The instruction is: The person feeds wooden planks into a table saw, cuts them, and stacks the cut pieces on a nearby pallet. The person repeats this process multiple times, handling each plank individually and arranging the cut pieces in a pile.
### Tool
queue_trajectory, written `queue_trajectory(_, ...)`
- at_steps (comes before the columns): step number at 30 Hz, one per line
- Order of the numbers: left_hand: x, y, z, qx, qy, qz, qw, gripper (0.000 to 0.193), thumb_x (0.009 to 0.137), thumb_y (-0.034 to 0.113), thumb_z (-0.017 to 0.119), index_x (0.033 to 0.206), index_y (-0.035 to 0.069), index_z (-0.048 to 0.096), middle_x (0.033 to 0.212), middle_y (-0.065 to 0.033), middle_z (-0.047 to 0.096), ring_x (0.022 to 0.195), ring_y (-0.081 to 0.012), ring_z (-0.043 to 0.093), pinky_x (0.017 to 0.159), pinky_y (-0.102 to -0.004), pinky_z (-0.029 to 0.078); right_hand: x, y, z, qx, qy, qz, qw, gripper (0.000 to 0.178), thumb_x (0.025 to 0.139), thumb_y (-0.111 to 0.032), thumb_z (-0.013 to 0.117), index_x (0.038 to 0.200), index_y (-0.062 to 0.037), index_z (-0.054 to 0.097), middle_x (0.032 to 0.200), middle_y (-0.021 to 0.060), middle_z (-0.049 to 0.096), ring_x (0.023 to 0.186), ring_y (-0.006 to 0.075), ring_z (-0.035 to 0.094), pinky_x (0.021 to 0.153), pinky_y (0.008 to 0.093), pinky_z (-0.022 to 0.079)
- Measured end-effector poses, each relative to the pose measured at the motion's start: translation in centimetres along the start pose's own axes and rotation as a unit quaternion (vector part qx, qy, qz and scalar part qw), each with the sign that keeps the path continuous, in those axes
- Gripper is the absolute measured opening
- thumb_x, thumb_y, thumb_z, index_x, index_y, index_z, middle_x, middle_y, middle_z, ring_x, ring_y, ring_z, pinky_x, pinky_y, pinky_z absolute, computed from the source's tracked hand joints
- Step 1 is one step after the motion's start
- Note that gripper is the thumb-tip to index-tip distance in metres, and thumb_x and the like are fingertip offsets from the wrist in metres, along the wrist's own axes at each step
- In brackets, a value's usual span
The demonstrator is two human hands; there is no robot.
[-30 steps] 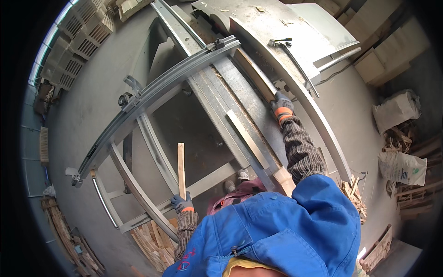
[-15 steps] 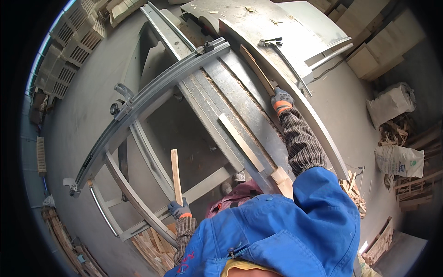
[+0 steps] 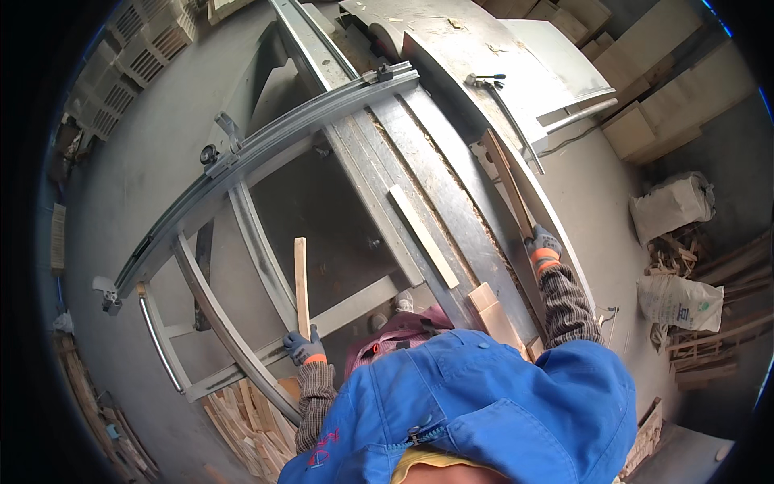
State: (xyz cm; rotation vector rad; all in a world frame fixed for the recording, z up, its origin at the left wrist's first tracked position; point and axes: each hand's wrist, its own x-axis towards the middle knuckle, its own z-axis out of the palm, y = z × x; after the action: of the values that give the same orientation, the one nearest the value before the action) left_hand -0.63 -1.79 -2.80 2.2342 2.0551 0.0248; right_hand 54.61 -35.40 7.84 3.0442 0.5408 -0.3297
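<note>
Both my hands wear grey gloves with orange cuffs. My left hand [image 3: 304,347], at the lower left beside the metal frame, is closed round the near end of a pale wooden strip [image 3: 301,282] that points away from me. Out to the right, my right hand [image 3: 544,244] grips the near end of a brown wooden strip [image 3: 508,181], slanting away along the long rail. Between the hands, another pale wood strip [image 3: 423,236] lies on the grooved metal saw table [image 3: 427,149]. Short wood blocks [image 3: 493,310] rest at the table's near end, close to my jacket.
A curved-looking metal fence [image 3: 266,153] with clamps crosses the open frame on the left. Cut strips [image 3: 254,419] are piled below it. White sacks [image 3: 680,302] and scrap wood stand at right. Boards [image 3: 645,81] lean at the far right, and plastic crates [image 3: 121,89] are stacked far left.
My right hand has drawn back toward me and to the right, bringing the brown strip with it. My left hand still holds its strip. The whole view has shifted slightly.
</note>
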Motion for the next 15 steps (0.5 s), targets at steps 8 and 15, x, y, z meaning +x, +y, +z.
queue_trajectory(8, -0.1, -0.6, -1.0, -0.029, -0.011, 0.013, 0.999, 0.061, 0.080, 0.050, 0.072, 0.105, -0.003, 0.053, 0.131, -0.0237, 0.045, 0.114, -0.0436, 0.051, 0.091, -0.0497, 0.048, -5.7, 0.0, -8.4, 0.100, 0.092, -0.051, 0.989, 0.047, 0.083, -0.040, 0.069, 0.114, -0.0037, 0.064, 0.107, 0.0222, 0.067, 0.101, 0.0407, 0.062, 0.085, 0.0440, 0.050)
queue_trajectory(15, -0.3, 2.7, -4.2, -0.061, 0.105, 0.121, 0.985, 0.056, 0.078, 0.047, 0.076, 0.097, -0.003, 0.059, 0.130, -0.0200, 0.049, 0.111, -0.0400, 0.054, 0.092, -0.0484, 0.048, -6.1, -3.8, -18.4, 0.142, 0.306, -0.186, 0.923, 0.037, 0.085, -0.037, 0.068, 0.101, -0.0039, 0.065, 0.090, 0.0203, 0.067, 0.084, 0.0402, 0.064, 0.071, 0.0449, 0.049)
